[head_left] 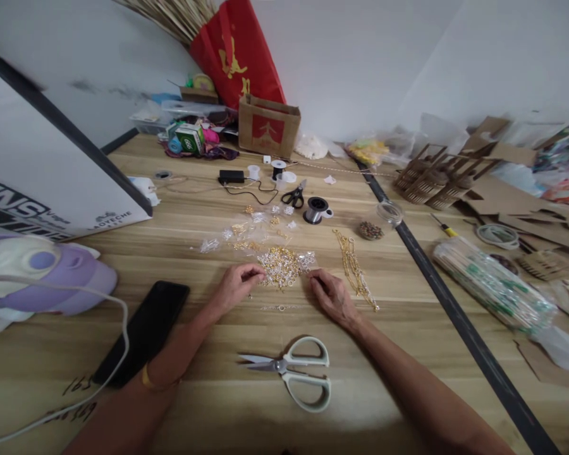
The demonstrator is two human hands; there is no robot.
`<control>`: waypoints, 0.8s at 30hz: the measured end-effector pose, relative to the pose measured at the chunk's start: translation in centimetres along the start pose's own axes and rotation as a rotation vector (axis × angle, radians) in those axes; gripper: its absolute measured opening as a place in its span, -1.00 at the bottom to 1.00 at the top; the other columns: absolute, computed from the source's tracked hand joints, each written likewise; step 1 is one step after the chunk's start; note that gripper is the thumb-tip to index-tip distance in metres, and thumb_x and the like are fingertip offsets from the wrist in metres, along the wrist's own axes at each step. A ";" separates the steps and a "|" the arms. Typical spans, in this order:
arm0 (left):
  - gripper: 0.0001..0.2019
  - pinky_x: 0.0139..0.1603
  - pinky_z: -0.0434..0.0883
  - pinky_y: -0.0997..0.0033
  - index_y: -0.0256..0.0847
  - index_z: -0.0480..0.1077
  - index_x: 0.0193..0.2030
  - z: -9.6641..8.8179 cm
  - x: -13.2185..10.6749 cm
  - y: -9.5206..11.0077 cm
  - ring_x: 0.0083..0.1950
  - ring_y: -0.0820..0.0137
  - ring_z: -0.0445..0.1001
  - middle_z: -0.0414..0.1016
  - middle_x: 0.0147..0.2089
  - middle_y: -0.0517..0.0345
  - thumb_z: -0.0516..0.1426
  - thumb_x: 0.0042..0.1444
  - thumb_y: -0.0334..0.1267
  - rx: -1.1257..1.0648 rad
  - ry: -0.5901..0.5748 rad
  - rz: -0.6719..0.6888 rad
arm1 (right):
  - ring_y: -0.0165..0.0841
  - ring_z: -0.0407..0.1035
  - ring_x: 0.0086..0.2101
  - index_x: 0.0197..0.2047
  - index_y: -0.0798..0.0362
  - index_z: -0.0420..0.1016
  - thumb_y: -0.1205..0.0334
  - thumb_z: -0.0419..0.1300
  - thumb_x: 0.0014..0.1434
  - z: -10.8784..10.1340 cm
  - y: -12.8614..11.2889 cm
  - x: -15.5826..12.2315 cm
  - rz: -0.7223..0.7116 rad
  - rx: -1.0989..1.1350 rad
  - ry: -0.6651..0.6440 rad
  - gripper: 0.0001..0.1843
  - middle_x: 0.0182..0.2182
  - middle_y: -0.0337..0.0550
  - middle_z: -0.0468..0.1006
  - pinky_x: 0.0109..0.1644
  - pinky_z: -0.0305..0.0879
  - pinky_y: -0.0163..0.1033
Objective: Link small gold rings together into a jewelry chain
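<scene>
My left hand (237, 285) rests on the wooden table (408, 354) with its fingertips pinched at the left edge of a pile of small gold and silver beads (281, 265); what the pinch holds is too small to make out. At the pile's right edge lies my right hand (330, 294), fingers curled and pressed to the table, touching the beads. A short thin beaded chain (279, 308) lies between the hands. Pale green-handled scissors (296, 370) lie shut nearer to me.
A black phone (145, 332) lies at the left beside a purple and white appliance (47, 275) with a white cord. Gold chains (355, 268), small bags of findings, a wire spool (315, 210), black scissors (294, 196), a paper bag (268, 125) and wooden parts lie beyond.
</scene>
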State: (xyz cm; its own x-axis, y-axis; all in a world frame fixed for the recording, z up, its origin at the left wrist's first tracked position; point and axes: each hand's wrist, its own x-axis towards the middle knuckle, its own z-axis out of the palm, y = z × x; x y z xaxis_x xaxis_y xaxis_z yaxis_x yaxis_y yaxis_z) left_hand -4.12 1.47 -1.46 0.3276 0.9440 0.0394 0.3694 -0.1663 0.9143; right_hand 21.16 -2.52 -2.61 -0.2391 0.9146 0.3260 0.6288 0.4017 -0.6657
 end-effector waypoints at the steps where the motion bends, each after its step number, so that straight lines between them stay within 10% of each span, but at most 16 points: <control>1: -0.84 -0.21 0.39 0.42 -0.27 0.49 -0.37 -0.1 -0.1 0.3 -0.27 0.34 0.49 0.57 -0.33 0.07 0.13 0.01 -0.24 0.020 -0.010 0.006 | -0.40 0.33 -0.51 -0.21 0.09 0.42 0.29 -0.01 0.24 0.0 0.0 0.0 0.000 0.000 -0.003 -0.81 -0.49 -0.19 0.47 -0.38 0.23 -0.35; 13: -0.87 -0.33 0.23 0.44 -0.19 0.46 -0.48 -2.2 -1.4 1.8 -0.39 0.37 0.38 0.48 -0.44 0.15 0.11 -0.06 -0.45 0.658 -0.246 0.087 | -0.42 0.30 -0.54 -0.23 0.08 0.43 0.29 -0.01 0.23 0.3 0.1 0.3 0.014 -0.004 -0.027 -0.81 -0.51 -0.22 0.46 -0.42 0.20 -0.36; 24: -0.87 -0.33 0.18 0.44 -0.19 0.38 -0.53 -2.8 -1.5 1.2 -0.38 0.37 0.34 0.39 -0.46 0.17 0.08 -0.04 -0.45 0.679 -0.315 0.110 | -0.41 0.30 -0.53 -0.23 0.07 0.43 0.29 -0.01 0.23 0.3 0.3 0.4 0.006 0.018 -0.024 -0.80 -0.51 -0.22 0.47 -0.43 0.20 -0.36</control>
State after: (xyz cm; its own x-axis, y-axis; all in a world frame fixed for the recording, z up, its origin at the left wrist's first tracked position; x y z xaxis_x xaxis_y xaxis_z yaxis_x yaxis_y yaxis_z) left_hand -6.58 0.67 0.69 0.5886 0.8029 -0.0940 0.7415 -0.4899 0.4585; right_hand 21.03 -2.01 -2.85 -0.2532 0.9176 0.3064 0.6171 0.3971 -0.6793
